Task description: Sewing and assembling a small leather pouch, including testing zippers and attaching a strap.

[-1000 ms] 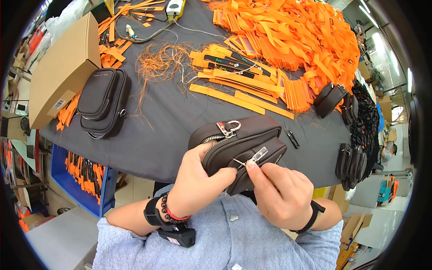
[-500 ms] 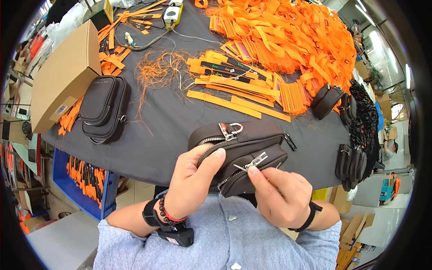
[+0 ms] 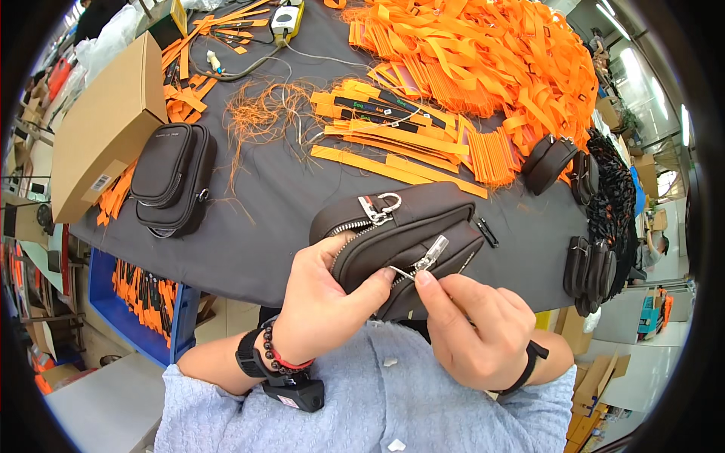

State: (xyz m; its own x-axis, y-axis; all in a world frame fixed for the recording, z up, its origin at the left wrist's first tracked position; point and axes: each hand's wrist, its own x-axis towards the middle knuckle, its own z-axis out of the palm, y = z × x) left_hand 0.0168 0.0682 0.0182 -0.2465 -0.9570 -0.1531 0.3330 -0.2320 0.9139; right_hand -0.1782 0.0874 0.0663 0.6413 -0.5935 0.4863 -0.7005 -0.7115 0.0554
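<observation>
A small dark brown zippered bag [image 3: 408, 208] is held up over the table's near edge. My left hand [image 3: 321, 306] grips it, fingers reaching inside the partly unzipped main opening and thumb pressed near the front pocket. A silver zipper pull [image 3: 433, 253] sticks up from the front pocket's zipper. Just below it, my right hand [image 3: 479, 328] is closed in a pinch at the slider, where a thin pale strip runs toward my left thumb. What exactly the right fingertips grip is partly hidden. Another silver zipper pull with a ring [image 3: 380, 208] sits on the bag's top.
Orange straps [image 3: 468, 60] heap at the back right, with bundled straps [image 3: 393, 143] before them. Loose orange threads [image 3: 260, 113] lie left of those. Another bag [image 3: 174, 177] stands beside a cardboard box [image 3: 109, 128]. More dark bags [image 3: 550, 164] line the right edge. A blue crate [image 3: 181, 325] sits below left.
My left thumb has moved down and right, closer to the right fingertips. The bag has tipped a little, and the front zipper pull now points more upward.
</observation>
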